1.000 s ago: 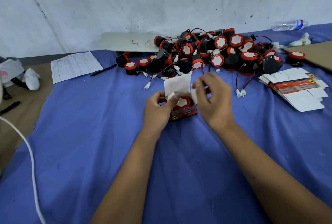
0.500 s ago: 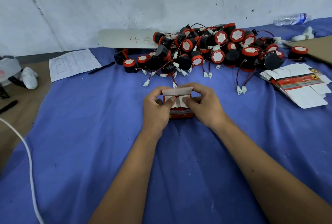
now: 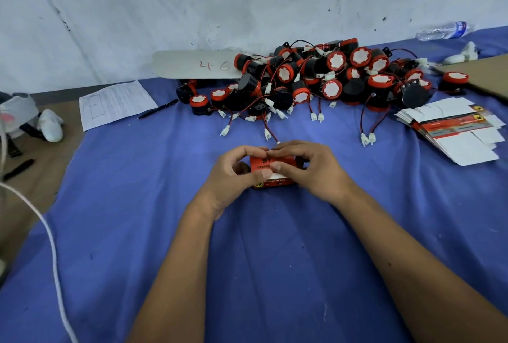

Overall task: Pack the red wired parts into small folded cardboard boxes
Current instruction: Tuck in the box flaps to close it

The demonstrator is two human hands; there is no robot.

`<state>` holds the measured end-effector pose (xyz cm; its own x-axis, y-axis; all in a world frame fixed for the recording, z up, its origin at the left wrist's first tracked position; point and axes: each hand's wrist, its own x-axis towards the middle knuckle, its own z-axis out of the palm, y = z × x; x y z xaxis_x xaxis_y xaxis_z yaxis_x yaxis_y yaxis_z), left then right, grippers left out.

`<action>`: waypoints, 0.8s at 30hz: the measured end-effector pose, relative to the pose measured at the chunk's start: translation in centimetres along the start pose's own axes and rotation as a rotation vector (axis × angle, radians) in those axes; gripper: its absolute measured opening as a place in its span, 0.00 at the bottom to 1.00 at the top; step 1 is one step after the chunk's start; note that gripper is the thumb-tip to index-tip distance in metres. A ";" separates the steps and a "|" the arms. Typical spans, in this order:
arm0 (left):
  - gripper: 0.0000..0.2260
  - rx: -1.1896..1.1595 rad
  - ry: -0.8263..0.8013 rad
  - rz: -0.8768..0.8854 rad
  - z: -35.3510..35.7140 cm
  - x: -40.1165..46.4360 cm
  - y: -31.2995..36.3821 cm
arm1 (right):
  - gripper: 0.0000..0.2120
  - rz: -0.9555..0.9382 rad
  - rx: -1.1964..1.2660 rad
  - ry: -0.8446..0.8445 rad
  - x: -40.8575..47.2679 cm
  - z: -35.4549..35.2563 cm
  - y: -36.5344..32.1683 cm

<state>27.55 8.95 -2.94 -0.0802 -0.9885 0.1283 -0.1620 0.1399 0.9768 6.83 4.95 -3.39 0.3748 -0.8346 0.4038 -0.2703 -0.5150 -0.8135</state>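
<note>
A small red cardboard box (image 3: 277, 164) sits on the blue cloth at the centre, its red printed lid folded down over the top. My left hand (image 3: 233, 175) grips its left side, fingers curled over the far edge and thumb at the front. My right hand (image 3: 310, 172) grips the right side the same way, thumb on the lid's front edge. The part inside is hidden. A heap of red-and-black wired parts (image 3: 330, 78) with white plugs lies behind the box near the wall.
A fanned stack of flat unfolded boxes (image 3: 453, 128) lies at the right. A printed sheet (image 3: 115, 103) and a pen (image 3: 158, 112) are at the left, a grey board marked 46 (image 3: 192, 65) leans on the wall, and a white cord (image 3: 52, 257) crosses the lower left.
The white lid flap that stood open over the red part has been folded down. The box top is now closed and both hands have drawn in onto it.
</note>
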 end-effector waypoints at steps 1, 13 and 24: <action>0.18 0.023 -0.001 0.004 -0.1 -0.1 0.0 | 0.12 -0.014 -0.004 -0.013 0.0 -0.1 0.1; 0.19 0.258 0.013 0.108 0.1 -0.2 0.4 | 0.18 -0.060 -0.083 -0.052 0.0 -0.4 0.1; 0.34 0.255 0.032 0.070 0.4 -0.2 0.4 | 0.16 -0.065 -0.158 -0.112 -0.1 -0.2 -0.9</action>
<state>27.14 9.26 -2.66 -0.0697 -0.9766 0.2037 -0.4002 0.2144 0.8910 6.91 5.48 -2.60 0.4894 -0.7764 0.3970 -0.3751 -0.5984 -0.7079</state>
